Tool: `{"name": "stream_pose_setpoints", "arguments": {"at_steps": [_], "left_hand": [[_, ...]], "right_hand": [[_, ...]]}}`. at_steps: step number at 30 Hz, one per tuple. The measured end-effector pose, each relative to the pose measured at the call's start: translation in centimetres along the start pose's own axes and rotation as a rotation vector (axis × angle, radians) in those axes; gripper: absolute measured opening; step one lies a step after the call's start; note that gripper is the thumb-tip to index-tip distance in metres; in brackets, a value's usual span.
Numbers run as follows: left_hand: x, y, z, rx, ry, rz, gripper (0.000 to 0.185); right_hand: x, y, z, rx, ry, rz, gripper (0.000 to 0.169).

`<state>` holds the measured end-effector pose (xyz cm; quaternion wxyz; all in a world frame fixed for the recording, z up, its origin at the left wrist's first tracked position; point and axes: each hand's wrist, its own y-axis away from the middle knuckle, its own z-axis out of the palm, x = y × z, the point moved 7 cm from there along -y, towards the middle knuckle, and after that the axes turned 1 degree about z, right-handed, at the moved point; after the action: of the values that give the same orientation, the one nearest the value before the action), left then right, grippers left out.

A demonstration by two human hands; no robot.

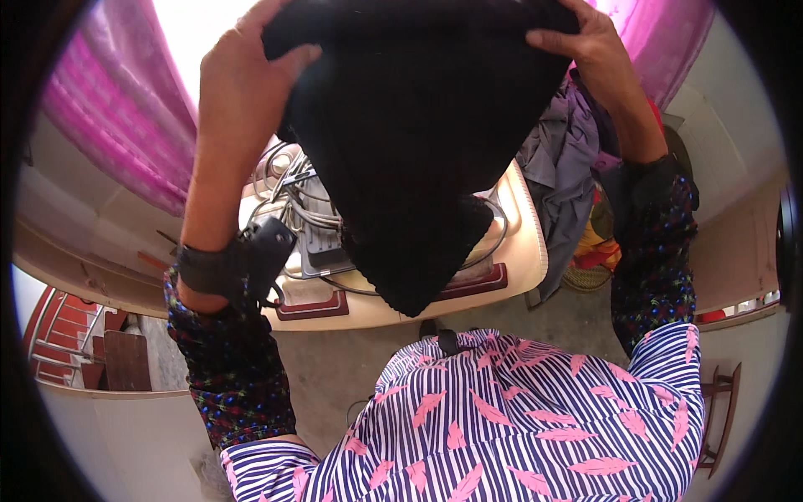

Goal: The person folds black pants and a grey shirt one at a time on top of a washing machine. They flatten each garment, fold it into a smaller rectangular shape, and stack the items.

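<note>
A piece of black fabric [414, 138] hangs in front of me and tapers to a point with a ragged lower edge. My left hand [251, 81] grips its upper left side, thumb over the front. At the upper right side, my right hand [590, 53] pinches the fabric, the thumb lying on top. Part of both hands and the fabric's upper edge run out of the picture. Each wrist wears a black strap; a small black device [270, 251] is fixed to the left one. The fabric hides much of what lies behind it.
Below the fabric is a cream plastic top [533, 251] with maroon trim, bearing bundled cables [301, 201] and a grey device [323, 245]. Dark grey clothes [552, 157] hang over its right side, above a woven item [586, 279]. Pink curtains [119, 113] flank a bright window.
</note>
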<state>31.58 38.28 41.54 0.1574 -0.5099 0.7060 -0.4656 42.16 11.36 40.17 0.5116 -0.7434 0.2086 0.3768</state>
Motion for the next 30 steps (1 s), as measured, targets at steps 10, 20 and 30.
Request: {"name": "stream_pose_setpoints", "arguments": {"at_steps": [10, 20, 30], "left_hand": [[-5.1, -3.4, 5.7, -0.478, 0.926, -0.393, 0.049], [-4.0, -3.5, 11.7, -0.624, 0.779, -0.296, 0.05], [-2.3, -7.0, 16.8, -0.729, 0.402, -0.036, 0.038]], "right_hand": [[2.8, -1.8, -2.7, 0.078, -0.389, 0.172, 0.059], [6.8, 0.9, -6.5, 0.233, -0.455, 0.344, 0.063], [5.4, 0.2, -9.2, 0.143, 0.315, 0.152, 0.05]]}}
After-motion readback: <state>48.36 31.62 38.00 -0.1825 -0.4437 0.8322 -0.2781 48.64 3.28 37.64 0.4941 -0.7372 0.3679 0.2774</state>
